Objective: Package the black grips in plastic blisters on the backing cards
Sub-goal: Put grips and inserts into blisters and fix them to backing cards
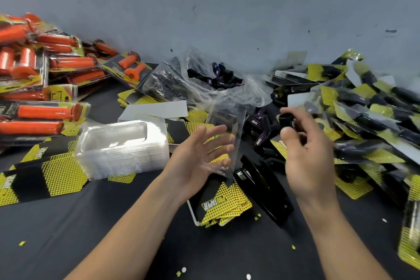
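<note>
While your L hand (200, 157) props the clear blister (227, 125) w/ straight, spread fingers above the backing cards (223, 206), your R hand (306, 148) curls round a black grip (286, 120), near the blister, not touching.

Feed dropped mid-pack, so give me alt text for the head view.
A clear blister rests against the open left grip while the right grip pinches a black handlebar grip, above backing cards and a black stapler on the dark table.
</note>
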Demonstrator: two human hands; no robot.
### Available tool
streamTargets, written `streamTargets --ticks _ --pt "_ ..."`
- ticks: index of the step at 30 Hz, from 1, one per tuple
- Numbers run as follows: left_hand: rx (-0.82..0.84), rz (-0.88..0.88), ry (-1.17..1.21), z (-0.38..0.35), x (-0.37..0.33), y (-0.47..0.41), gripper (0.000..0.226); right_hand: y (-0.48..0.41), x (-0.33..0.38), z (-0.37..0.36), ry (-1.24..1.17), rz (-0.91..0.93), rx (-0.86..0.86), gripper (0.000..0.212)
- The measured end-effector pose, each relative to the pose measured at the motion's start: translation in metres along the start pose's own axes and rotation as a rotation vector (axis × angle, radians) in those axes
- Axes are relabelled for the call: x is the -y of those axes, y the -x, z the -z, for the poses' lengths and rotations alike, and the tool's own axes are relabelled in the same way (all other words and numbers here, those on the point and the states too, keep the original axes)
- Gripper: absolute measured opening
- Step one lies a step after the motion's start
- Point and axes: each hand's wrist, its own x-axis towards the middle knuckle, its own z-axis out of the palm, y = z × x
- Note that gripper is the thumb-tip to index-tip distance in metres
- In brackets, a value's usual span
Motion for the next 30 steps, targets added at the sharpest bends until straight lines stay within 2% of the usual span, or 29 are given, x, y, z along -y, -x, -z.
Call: streamTargets --ticks 3,7,12,16,20,24,27,30 --pt "0.049 0.009 -0.008 0.003 -0.001 0.000 0.052 0.008 -0.005 0.000 0.140 0.084 0.070 0.041" --pt "0.099 0.035 0.045 0.004 0.000 -0.001 0.047 0.011 -0.006 0.000 0.071 0.033 0.049 0.038" --pt "0.127 0.035 0.001 0.007 0.003 -0.002 0.048 0.018 -0.001 0.001 0.113 0.090 0.000 0.005" --pt "0.135 0.045 0.012 0.008 0.002 -0.003 0.048 0.021 0.002 -0.002 0.155 0.054 0.034 0.013" --pt "0.137 0.044 -0.006 0.006 0.000 -0.003 0.047 0.023 0.005 -0.002 0.228 0.035 -0.028 0.011" --pt "0.141 0.050 -0.016 0.004 0.000 -0.001 0.048 0.024 0.005 -0.004 0.254 0.024 0.052 0.035" --pt "0.135 0.059 -0.023 0.004 0.000 -0.001 0.047 0.026 0.006 -0.007 0.223 0.087 0.103 0.044" --pt "0.130 0.066 -0.006 0.005 0.000 -0.001 0.046 0.028 0.006 -0.009 0.328 0.219 0.053 0.042"
